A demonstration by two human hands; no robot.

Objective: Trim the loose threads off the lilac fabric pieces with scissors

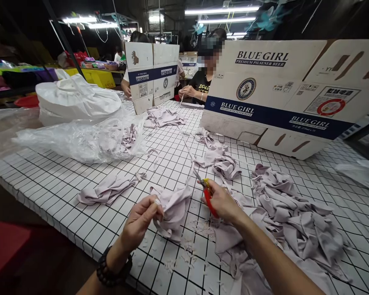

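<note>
My left hand [144, 219] pinches the edge of a pale lilac fabric piece [174, 207], which hangs down onto the table. In my right hand [223, 200] are small scissors [207, 192] with red and yellow handles, their blades pointing away from me toward a thin fabric strip [187, 149]. The strip runs up the table to a crumpled lilac pile [164, 116]. Tiny fabric snippets [187, 250] are scattered below the held piece. Another lilac piece [107, 190] lies to the left of my hands. A large heap of the same fabric [295, 217] spreads on the right.
The table [80, 221] has a white cloth with a black grid. Cardboard panels [264, 90] stand upright at the back right, and a narrower box panel [153, 73] back left. A clear plastic bag [80, 141] and white bundle [76, 100] sit left. Another person [199, 82] works across the table.
</note>
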